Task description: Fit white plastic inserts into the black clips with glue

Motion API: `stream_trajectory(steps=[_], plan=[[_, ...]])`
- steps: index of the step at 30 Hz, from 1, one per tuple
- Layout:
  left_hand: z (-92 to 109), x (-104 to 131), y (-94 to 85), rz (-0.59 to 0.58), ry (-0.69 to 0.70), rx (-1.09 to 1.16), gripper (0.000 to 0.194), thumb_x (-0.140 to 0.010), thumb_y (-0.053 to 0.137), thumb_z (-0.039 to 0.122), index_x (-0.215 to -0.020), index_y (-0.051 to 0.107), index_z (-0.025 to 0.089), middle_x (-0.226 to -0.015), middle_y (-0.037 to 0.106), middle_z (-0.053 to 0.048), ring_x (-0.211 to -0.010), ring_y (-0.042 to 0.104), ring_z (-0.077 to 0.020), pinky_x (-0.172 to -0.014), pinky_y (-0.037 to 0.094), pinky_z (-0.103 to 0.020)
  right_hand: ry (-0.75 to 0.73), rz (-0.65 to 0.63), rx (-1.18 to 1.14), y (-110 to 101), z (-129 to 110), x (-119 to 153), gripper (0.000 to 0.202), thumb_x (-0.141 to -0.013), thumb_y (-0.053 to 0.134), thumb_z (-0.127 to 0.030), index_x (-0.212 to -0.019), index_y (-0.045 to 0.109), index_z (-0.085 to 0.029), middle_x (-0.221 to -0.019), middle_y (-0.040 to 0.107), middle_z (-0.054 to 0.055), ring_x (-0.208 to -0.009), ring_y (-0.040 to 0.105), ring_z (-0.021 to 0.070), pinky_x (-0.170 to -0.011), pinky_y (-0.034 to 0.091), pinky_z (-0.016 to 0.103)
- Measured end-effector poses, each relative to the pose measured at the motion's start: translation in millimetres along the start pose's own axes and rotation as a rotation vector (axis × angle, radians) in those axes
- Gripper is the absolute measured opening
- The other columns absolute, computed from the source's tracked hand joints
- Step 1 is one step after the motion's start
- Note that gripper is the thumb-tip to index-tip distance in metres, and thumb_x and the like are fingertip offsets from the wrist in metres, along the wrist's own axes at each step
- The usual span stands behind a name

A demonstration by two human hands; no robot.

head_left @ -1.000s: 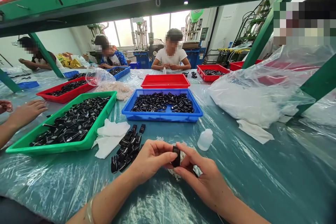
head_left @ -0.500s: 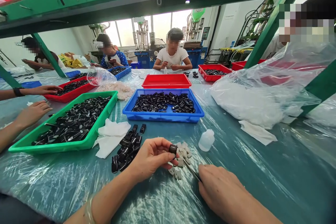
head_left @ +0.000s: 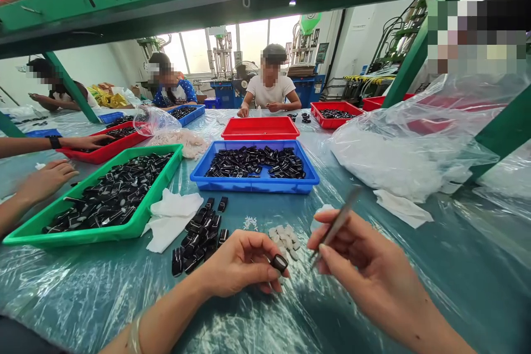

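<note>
Right hand [head_left: 365, 265], clasping tweezers [head_left: 341, 220], has moved away from the black piece [head_left: 279, 263] left hand [head_left: 240, 265] still pinches

A small, glossy black piece with rounded edges [head_left: 279, 263] sits at the fingertips of the left hand [head_left: 243, 265], its pale oval face turned up. Slim grey metal tweezers [head_left: 337, 223], slightly blurred, slant through the fingers of the right hand [head_left: 367, 260], lower end near the black piece but apart from it. Small, flat, off-white pieces [head_left: 285, 240] lie loosely heaped on the counter [head_left: 290, 321], just beyond and between the hands.
</note>
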State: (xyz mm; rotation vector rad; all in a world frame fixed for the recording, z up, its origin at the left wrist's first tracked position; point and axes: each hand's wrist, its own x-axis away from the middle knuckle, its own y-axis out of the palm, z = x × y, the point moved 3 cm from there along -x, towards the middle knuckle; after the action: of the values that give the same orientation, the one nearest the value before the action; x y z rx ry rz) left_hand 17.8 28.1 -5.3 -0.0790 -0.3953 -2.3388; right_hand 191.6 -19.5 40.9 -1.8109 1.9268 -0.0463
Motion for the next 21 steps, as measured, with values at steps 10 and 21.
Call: stream_trajectory(steps=[10,21], plan=[[-8.8,1.1,1.7,-0.133,-0.04,0.087,0.024,-0.063,0.077,0.023,-0.078,0.063,0.011,-0.075,0.07,-0.007,-0.058,0.066,-0.0143,-0.049,0.05,-0.018,-0.309,-0.062,-0.021,4.4,-16.0,10.9,0.027,-0.083,0.051,-0.008,-0.101,0.054,-0.028,-0.088,0.064,0.0,-0.078,0.065,0.0141,-0.066,0.055,0.021],[-9.2,1.0,1.0,-0.19,-0.039,0.142,0.022,-0.065,0.075,0.018,-0.083,0.065,0.011,-0.074,0.07,-0.007,-0.055,0.066,-0.0134,-0.047,0.052,-0.017,-0.353,-0.088,-0.007,9.9,-11.7,14.1,0.037,-0.081,0.051,-0.005,-0.104,0.048,-0.034,-0.092,0.062,-0.004,-0.079,0.065,0.0107,-0.072,0.055,0.019]])
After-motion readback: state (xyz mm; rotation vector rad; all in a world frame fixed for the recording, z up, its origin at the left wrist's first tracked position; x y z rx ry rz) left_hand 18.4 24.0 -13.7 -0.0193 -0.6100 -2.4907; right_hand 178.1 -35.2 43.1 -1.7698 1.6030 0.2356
